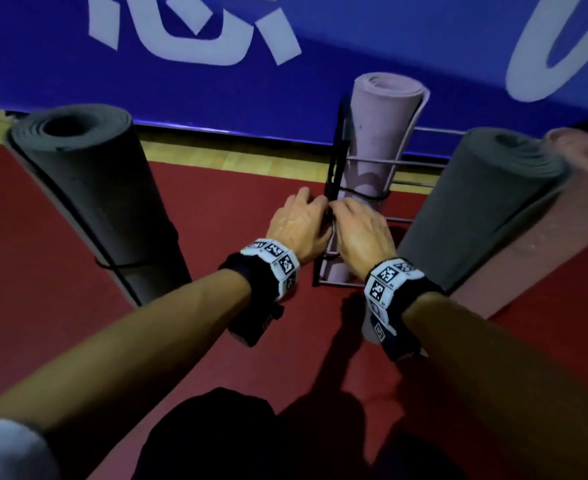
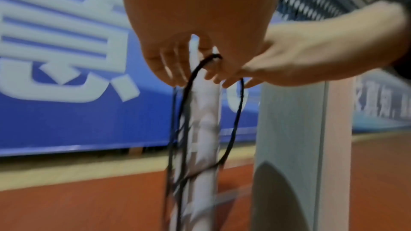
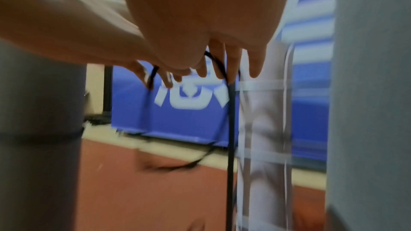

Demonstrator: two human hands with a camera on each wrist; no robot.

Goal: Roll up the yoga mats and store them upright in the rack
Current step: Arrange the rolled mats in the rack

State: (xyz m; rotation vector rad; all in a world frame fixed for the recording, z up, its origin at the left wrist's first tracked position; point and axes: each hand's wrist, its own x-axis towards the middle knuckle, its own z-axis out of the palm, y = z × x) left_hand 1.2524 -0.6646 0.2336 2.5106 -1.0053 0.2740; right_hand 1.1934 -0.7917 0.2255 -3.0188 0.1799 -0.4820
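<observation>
A lilac rolled mat (image 1: 377,133) stands upright in the wire rack (image 1: 424,163). A thin black cord (image 1: 363,195) runs round its middle. Both hands meet at the cord on the mat's left side. My left hand (image 1: 315,206) pinches one strand, and my right hand (image 1: 342,207) holds the other. In the left wrist view the cord (image 2: 189,97) loops down from my left hand (image 2: 193,69) in front of the lilac mat (image 2: 205,129). In the right wrist view the cord (image 3: 231,115) hangs from between the fingers of my right hand (image 3: 222,71).
A dark grey rolled mat (image 1: 91,188) stands upright at the left with a black strap round it. At the right, a grey rolled mat (image 1: 482,209) leans beside a pink one (image 1: 562,230). A blue banner (image 1: 285,81) lines the back. The floor (image 1: 216,220) is red.
</observation>
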